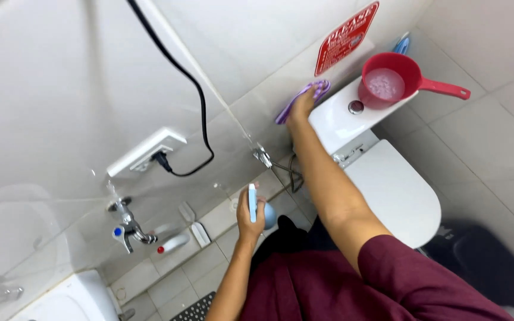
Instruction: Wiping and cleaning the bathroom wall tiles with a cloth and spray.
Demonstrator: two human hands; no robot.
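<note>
My right hand (302, 106) is stretched out and presses a purple cloth (304, 97) flat against the white tiled wall, just left of the toilet tank (339, 122). My left hand (250, 219) is lower and closer to me, closed around a spray bottle (253, 202) with a pale blue body and a white top. Both forearms are bare, and dark red sleeves cover my upper arms.
A red scoop (391, 83) with water stands on the tank lid, below a red sign (346, 37). The white toilet lid (395, 193) is shut. A wall socket (144, 153) with a black cable, a tap (127, 229), a hose fitting (264, 157) and a dark bin (483, 261) surround me.
</note>
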